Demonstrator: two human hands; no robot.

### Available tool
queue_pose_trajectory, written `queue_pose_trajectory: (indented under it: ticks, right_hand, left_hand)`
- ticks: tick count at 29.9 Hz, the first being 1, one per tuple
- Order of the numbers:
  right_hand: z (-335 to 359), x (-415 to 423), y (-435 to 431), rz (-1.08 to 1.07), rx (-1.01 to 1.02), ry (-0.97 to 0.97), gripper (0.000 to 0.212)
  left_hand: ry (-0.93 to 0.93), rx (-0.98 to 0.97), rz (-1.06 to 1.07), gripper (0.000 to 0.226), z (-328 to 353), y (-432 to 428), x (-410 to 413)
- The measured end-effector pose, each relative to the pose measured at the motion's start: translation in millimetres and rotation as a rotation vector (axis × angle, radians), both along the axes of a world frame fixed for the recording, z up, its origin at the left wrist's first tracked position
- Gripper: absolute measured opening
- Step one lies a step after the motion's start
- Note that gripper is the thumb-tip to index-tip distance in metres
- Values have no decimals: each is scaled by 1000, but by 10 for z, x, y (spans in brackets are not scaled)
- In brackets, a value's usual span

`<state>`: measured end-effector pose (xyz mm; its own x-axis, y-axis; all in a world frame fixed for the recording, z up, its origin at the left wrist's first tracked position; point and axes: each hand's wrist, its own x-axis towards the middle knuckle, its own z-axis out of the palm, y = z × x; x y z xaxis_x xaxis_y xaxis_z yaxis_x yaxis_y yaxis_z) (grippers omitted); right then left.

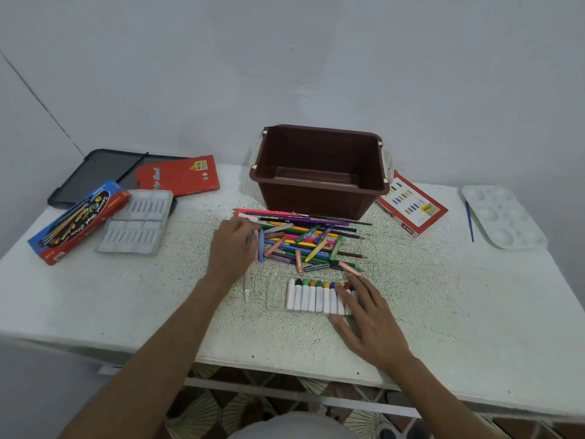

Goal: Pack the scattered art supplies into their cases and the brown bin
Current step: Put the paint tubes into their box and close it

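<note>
Head | left grip (232,248) curled at crayon pile (304,245), hold unclear | right grip (370,315) flat on paint tubes (311,299)

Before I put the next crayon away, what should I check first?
1. Brown bin upright with its top open: ok.
2. Room left in the clear tray of white sticks: ok, there is a gap at its left end.
3. Right hand steadying that tray: ok, its fingers lie flat on it.
4. Left hand actually holding a piece from the pile: cannot tell, it is blurred.
5. Pile sorted by kind: not ok, crayons and pencils lie crossed.
6. Grey insert has free slots: ok, they look bare.
</note>
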<state>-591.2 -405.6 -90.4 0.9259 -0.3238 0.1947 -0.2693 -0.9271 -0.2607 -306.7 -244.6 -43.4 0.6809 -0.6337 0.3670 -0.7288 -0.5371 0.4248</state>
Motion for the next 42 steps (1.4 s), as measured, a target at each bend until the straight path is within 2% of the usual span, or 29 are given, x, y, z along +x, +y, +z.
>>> queue_pose_trajectory:
  ticks: [7, 12, 15, 17, 19, 21, 23, 25, 29, 33, 42]
  right_hand:
    - [-4, -3, -1, -2, -11, -3, 61]
    - [6, 4, -8, 1, -19, -1, 60]
    - [3, 2, -8, 5, -17, -7, 61]
    - [4, -1, -7, 2, -12, -4, 61]
    - [2, 1, -11, 2, -12, -10, 62]
    - [-4, 2, -13, 3, -9, -15, 61]
    - [-14, 3, -14, 1, -4, -14, 62]
    - [-14, 1, -14, -2, -7, -11, 62]
    - [-5, 4, -11, 4, -8, -24, 61]
    - [-16, 2, -10, -3, -11, -17, 61]
    - [-28, 0, -9, -5, -16, -5, 62]
  left_hand:
    - [-123, 395, -26, 32, 91, -88, 380]
    - [-223, 473, -51, 29, 74, -127, 431]
    - [-258, 403, -26, 26, 40, -120, 445]
    - [-199, 256, 18, 25, 25, -115, 417]
    - [2, 51, 30, 23, 64, -121, 325]
    - [281, -102, -14, 22, 129, -143, 181]
    - [501, -162, -93, 25, 192, -150, 11]
    - [587, -164, -182, 33, 200, -126, -159]
    - [594, -1, -359, 37, 85, -24, -366]
    - [719, 28, -287, 39, 35, 55, -490]
    - [442, 133, -328, 50, -84, 162, -529]
